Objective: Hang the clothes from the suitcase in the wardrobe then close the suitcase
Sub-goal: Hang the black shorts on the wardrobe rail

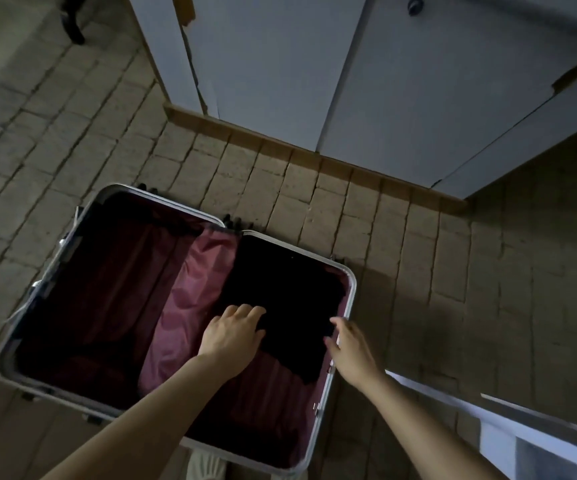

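From the head camera, the open suitcase (349, 292) lies on the brick floor (418, 258). The left hand (233, 332) rests with relaxed fingers on a black garment (280, 292) in its right half. The right hand (351, 348), fingers loose, reaches just right of the garment at the rim. The white wardrobe (332, 74) stands beyond both hands.

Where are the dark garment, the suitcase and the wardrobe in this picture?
dark garment (280, 289): head view, middle of the cloth.
suitcase (352, 289): head view, right silver rim.
wardrobe (280, 64): head view, left white door panel.
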